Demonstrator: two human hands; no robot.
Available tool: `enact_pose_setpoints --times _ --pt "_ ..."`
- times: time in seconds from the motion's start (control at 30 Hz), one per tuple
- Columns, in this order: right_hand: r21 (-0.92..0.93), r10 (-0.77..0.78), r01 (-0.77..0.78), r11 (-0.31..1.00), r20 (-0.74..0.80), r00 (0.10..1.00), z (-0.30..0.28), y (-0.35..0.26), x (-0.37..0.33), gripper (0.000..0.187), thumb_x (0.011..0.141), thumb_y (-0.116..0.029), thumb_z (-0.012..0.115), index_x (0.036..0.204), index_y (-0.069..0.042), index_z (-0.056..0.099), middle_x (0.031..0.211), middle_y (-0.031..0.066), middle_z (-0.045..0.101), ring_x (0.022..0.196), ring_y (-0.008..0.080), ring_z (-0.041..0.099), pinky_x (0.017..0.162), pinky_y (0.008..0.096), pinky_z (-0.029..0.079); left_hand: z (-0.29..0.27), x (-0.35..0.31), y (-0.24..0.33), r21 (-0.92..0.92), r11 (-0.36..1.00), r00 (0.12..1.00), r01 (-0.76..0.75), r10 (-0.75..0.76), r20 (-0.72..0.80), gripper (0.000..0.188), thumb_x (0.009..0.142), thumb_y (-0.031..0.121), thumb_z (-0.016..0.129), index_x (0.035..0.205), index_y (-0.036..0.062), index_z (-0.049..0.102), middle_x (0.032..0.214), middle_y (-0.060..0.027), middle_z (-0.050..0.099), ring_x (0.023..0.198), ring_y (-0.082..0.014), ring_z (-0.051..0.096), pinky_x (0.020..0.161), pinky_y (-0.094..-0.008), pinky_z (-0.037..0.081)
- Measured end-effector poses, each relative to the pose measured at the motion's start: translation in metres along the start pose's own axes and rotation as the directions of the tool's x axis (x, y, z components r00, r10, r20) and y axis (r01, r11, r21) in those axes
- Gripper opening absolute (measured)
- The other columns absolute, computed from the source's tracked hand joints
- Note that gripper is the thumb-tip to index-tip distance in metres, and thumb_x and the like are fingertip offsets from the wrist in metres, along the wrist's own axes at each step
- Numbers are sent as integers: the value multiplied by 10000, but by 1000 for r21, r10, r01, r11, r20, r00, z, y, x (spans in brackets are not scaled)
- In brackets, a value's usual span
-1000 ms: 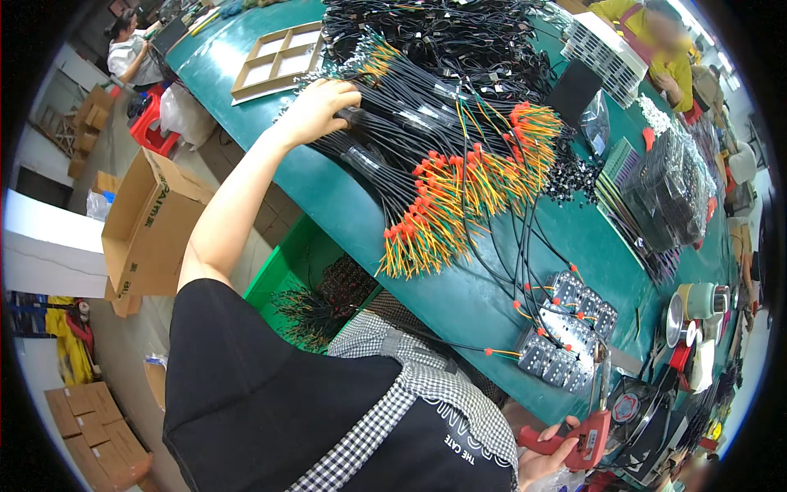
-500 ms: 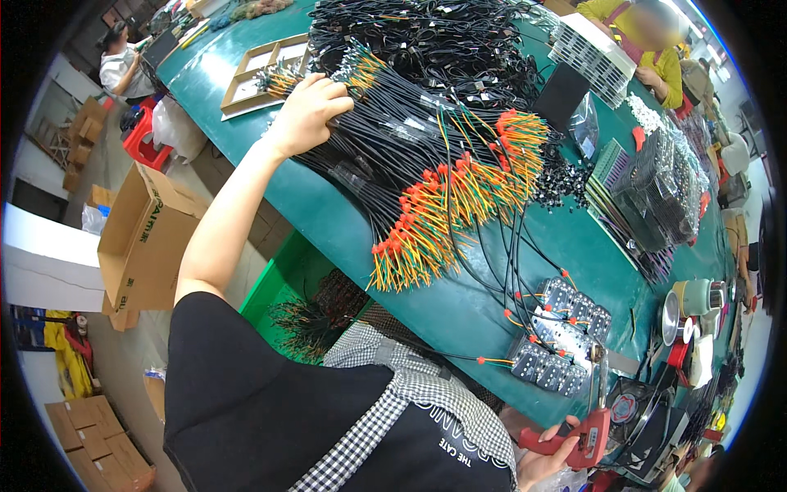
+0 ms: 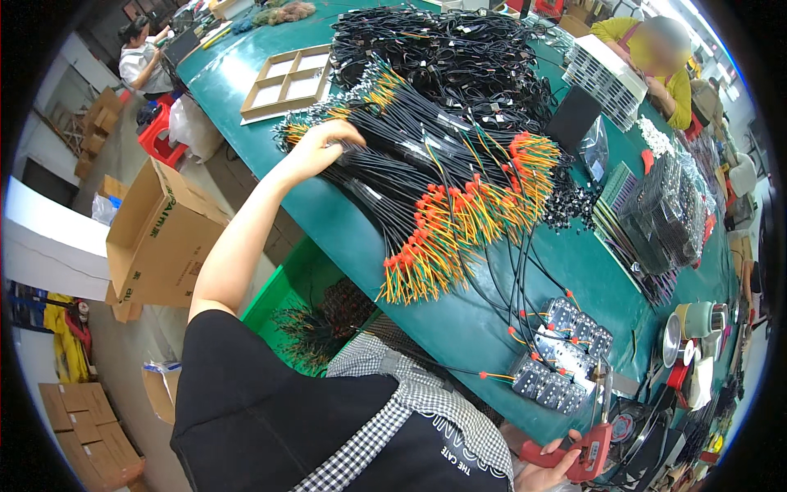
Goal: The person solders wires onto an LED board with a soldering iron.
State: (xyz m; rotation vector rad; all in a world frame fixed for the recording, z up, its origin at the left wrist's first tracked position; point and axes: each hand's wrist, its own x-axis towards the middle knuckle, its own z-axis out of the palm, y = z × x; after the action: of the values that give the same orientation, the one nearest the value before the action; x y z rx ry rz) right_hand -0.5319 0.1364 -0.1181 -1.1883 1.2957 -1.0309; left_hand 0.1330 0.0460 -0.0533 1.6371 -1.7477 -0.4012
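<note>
My left hand (image 3: 320, 146) reaches far out over the green table (image 3: 361, 238) and rests on the near end of a big bundle of black cables (image 3: 426, 164). The cables fan to the right and end in orange, yellow and green tips (image 3: 459, 230). My right hand (image 3: 545, 467) sits low at the table's front edge, closed around the grip of a red handheld tool (image 3: 586, 455). Just beyond it lie grey connector blocks (image 3: 561, 353) with a few thin black wires plugged in.
A heap of coiled black cables (image 3: 459, 57) lies further back, beside a brown divided tray (image 3: 287, 78). An open cardboard box (image 3: 160, 234) and a green bin (image 3: 307, 303) stand below the table. One person in yellow (image 3: 648, 53) works far right, another person (image 3: 139, 57) sits far left.
My left hand has slid along the cable bundle toward its near end. The view has shifted, so the table sits lower in the picture. My right hand still grips the red tool.
</note>
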Motion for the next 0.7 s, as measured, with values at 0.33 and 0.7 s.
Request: enact_pose_setpoints --times 0.33,0.7 --pt "191 70 -28 981 -217 974 26 -31 -7 448 982 -367 416 1346 -129 308 1316 89 397 1170 216 412 938 365 459 -24 77 -38 462 880 993 113 -92 -68 189 768 131 663 946 76 630 858 -83 634 894 -291 605 819 -358 477" --pt "287 111 -31 957 -267 957 7 -14 -6 465 970 -305 465 1356 -92 321 1350 88 392 1239 223 358 1036 425 377 -87 88 -46 -318 887 919 336 -383 -98 209 911 122 576 1104 50 544 914 -43 652 837 -136 625 775 -266 479"
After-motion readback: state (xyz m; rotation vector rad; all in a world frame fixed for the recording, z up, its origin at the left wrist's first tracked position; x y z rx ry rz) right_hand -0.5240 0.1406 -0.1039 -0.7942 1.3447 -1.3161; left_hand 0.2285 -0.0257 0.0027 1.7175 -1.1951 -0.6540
